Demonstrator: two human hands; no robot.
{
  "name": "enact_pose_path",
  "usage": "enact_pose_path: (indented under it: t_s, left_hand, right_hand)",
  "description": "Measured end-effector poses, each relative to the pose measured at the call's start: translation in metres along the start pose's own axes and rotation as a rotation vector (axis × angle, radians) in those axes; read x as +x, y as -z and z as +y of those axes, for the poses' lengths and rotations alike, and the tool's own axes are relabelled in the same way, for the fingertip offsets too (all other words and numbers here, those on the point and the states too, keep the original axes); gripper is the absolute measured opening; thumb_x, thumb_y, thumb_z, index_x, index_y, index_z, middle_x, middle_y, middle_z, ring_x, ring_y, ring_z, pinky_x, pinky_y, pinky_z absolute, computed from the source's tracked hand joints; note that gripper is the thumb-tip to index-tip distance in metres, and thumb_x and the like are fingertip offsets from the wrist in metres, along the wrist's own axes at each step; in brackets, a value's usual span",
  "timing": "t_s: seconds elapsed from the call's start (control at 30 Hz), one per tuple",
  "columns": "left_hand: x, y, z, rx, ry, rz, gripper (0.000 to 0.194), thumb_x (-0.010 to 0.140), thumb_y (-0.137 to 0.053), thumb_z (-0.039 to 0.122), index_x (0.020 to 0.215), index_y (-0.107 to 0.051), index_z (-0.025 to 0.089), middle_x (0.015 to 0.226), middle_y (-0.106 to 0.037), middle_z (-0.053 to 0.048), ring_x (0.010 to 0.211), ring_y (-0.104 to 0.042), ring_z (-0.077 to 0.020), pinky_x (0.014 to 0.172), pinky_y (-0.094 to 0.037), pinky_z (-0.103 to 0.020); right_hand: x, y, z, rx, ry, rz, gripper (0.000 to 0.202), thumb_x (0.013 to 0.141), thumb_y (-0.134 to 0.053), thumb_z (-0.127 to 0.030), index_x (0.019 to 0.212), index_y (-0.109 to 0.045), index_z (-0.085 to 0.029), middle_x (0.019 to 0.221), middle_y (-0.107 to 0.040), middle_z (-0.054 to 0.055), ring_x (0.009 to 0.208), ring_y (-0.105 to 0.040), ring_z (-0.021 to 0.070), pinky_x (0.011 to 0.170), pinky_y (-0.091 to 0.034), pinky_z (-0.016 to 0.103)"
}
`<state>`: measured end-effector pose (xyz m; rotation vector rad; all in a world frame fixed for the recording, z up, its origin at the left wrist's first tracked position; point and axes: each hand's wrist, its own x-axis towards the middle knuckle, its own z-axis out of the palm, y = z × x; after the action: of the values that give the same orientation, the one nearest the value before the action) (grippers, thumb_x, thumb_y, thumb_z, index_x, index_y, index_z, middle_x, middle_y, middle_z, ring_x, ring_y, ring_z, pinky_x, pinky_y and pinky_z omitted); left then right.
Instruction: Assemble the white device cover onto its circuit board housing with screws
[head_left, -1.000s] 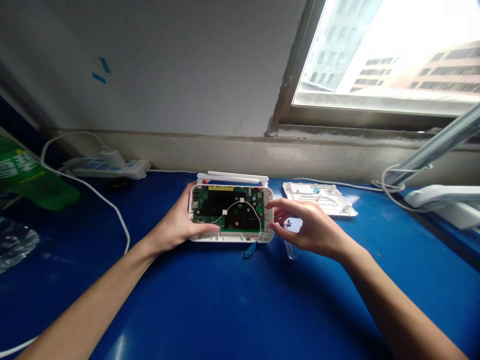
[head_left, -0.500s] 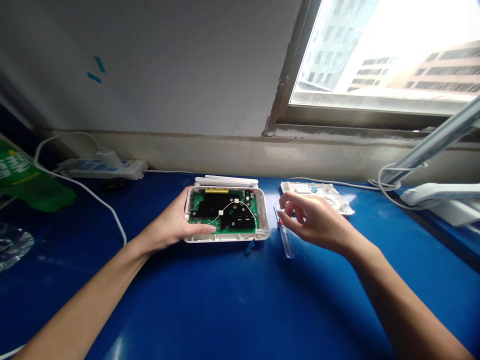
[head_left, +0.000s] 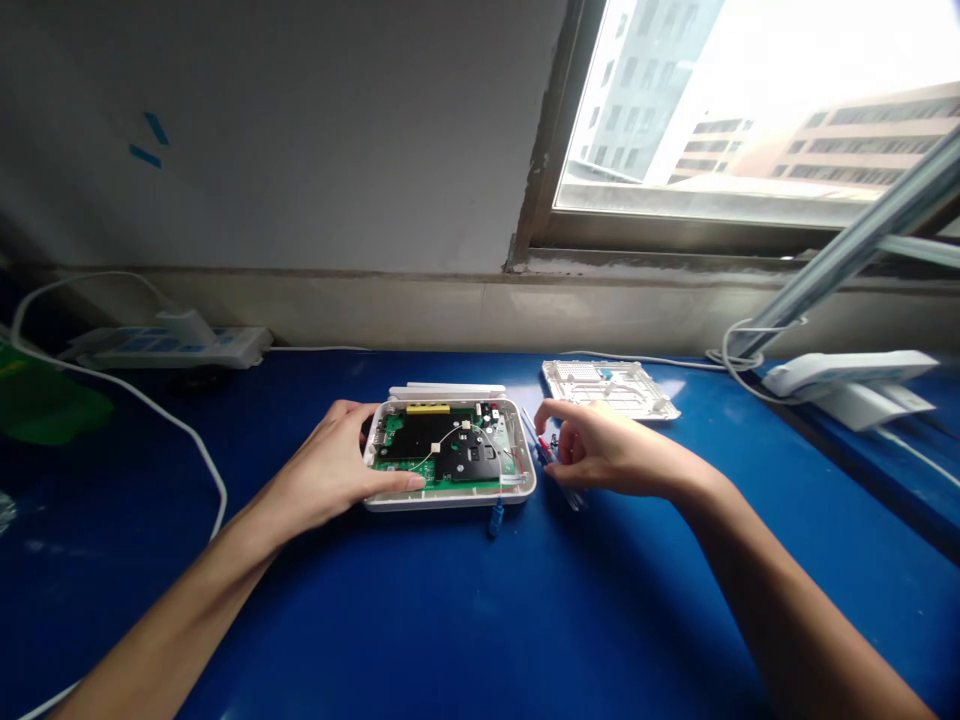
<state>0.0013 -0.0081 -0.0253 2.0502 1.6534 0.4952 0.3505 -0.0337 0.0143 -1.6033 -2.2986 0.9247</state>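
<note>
An opened white router [head_left: 450, 502] sits on the blue table, its green circuit board [head_left: 382, 466] with black shielding facing up. My left hand [head_left: 349, 455] grips the casing's left end, thumb over the front edge beside the board. A small blue piece [head_left: 496, 520] hangs or lies at the front right edge of the casing. Just right of the router, my right hand [head_left: 592, 445] has thumb and fingers bent around a clear-handled screwdriver [head_left: 546, 455] with a red collar. The fingers partly hide its handle, and small dark bits show beside it.
Behind my right hand lies a white ribbed cover [head_left: 611, 388]. A power strip [head_left: 172, 346] with a white cable stands at the back left, near a green bottle [head_left: 52, 400]. White plugs [head_left: 847, 385] and a metal pole [head_left: 840, 250] are on the right.
My right hand has closed in on the screwdriver, whose shaft now slants more toward the router. The whole view has shifted slightly right. My left hand keeps its hold on the casing.
</note>
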Motion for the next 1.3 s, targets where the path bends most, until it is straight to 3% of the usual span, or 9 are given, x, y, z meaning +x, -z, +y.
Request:
enact_pose_path:
  t_s: [0.13, 0.23, 0.63, 0.8, 0.87, 0.97, 1.03, 1.17, 1.3]
  left_hand:
    - [-0.003, -0.007, 0.003, -0.011, 0.054, 0.032, 0.127, 0.057, -0.086, 0.076, 0.16, -0.037, 0.019, 0.143, -0.051, -0.018, 0.12, -0.063, -0.0401, 0.105, -0.052, -0.051]
    - [-0.003, -0.01, 0.007, -0.01, -0.024, 0.059, 0.126, 0.064, -0.083, 0.074, 0.165, -0.025, 0.026, 0.147, -0.047, -0.016, 0.129, -0.059, -0.0393, 0.11, -0.049, -0.049]
    - [0.012, -0.001, 0.012, 0.054, -0.13, -0.072, 0.1, 0.069, -0.08, 0.073, 0.155, -0.048, 0.033, 0.152, -0.044, -0.011, 0.136, -0.053, -0.0402, 0.113, -0.047, -0.051]
    - [0.014, 0.012, 0.032, 0.253, -0.357, -0.1, 0.082, 0.079, -0.075, 0.069, 0.152, -0.05, 0.044, 0.172, -0.017, -0.005, 0.153, -0.026, -0.0483, 0.117, -0.038, -0.065]
    - [0.014, 0.014, 0.049, 0.236, -0.472, -0.134, 0.072, 0.087, -0.07, 0.065, 0.153, -0.047, 0.048, 0.174, -0.01, 0.001, 0.157, -0.019, -0.0452, 0.119, -0.037, -0.065]
    - [0.015, 0.007, 0.078, 0.175, -0.586, -0.15, 0.053, 0.097, -0.06, 0.056, 0.149, -0.052, 0.048, 0.171, -0.026, 0.001, 0.157, -0.022, -0.0409, 0.12, -0.035, -0.065]
    - [0.017, -0.001, 0.095, 0.148, -0.655, -0.172, 0.041, 0.101, -0.056, 0.047, 0.141, -0.061, 0.043, 0.163, -0.042, -0.001, 0.155, -0.026, -0.0386, 0.121, -0.036, -0.063]
    - [0.017, -0.015, 0.119, 0.113, -0.803, -0.227, 0.036, 0.095, -0.054, 0.015, 0.121, -0.071, 0.033, 0.146, -0.057, -0.004, 0.15, -0.037, -0.0328, 0.121, -0.04, -0.051]
    - [0.01, -0.021, 0.129, 0.074, -0.878, -0.305, 0.041, 0.077, -0.062, 0.006, 0.111, -0.071, 0.028, 0.138, -0.06, -0.006, 0.144, -0.044, -0.0335, 0.121, -0.041, -0.048]
  right_hand:
    - [-0.003, 0.008, 0.006, 0.143, -0.022, -0.04, 0.028, 0.083, -0.071, -0.023, 0.107, -0.057, -0.024, 0.077, -0.07, -0.002, 0.063, -0.067, 0.0168, 0.056, -0.05, 0.026]
    - [-0.007, 0.015, 0.012, 0.28, -0.004, -0.036, 0.029, 0.086, -0.072, -0.027, 0.108, -0.054, -0.024, 0.08, -0.07, -0.001, 0.066, -0.07, 0.0179, 0.06, -0.055, 0.028]
    - [-0.004, 0.002, 0.003, 0.014, 0.029, 0.039, 0.021, 0.08, -0.073, -0.023, 0.079, -0.052, -0.022, 0.07, -0.067, -0.002, 0.056, -0.062, 0.0147, 0.049, -0.042, 0.022]
    - [-0.007, 0.011, 0.006, 0.009, 0.056, 0.061, 0.022, 0.09, -0.072, -0.042, 0.088, -0.061, -0.023, 0.067, -0.067, -0.002, 0.055, -0.061, 0.0148, 0.051, -0.039, 0.024]
    - [-0.01, 0.022, 0.017, -0.005, 0.025, 0.18, 0.027, 0.093, -0.065, -0.049, 0.088, -0.062, -0.022, 0.067, -0.065, -0.002, 0.056, -0.06, 0.016, 0.052, -0.039, 0.026]
    - [-0.014, 0.039, 0.045, -0.212, 0.018, 0.612, 0.015, 0.087, -0.067, -0.035, 0.094, -0.067, -0.021, 0.084, -0.069, 0.004, 0.079, -0.064, 0.0229, 0.072, -0.049, 0.034]
    - [-0.017, 0.046, 0.067, -0.341, -0.005, 0.719, 0.027, 0.079, -0.066, -0.022, 0.105, -0.071, -0.021, 0.11, -0.07, 0.01, 0.108, -0.06, 0.0323, 0.096, -0.048, 0.046]
    - [-0.023, 0.049, 0.106, -0.226, -0.082, 0.509, 0.053, 0.074, -0.075, -0.028, 0.127, -0.07, -0.027, 0.146, -0.055, 0.013, 0.138, -0.046, 0.038, 0.113, -0.04, 0.056]
    - [-0.027, 0.046, 0.118, -0.118, -0.037, 0.408, 0.065, 0.076, -0.082, -0.051, 0.134, -0.064, -0.028, 0.146, -0.058, 0.009, 0.133, -0.055, 0.0321, 0.11, -0.046, 0.048]
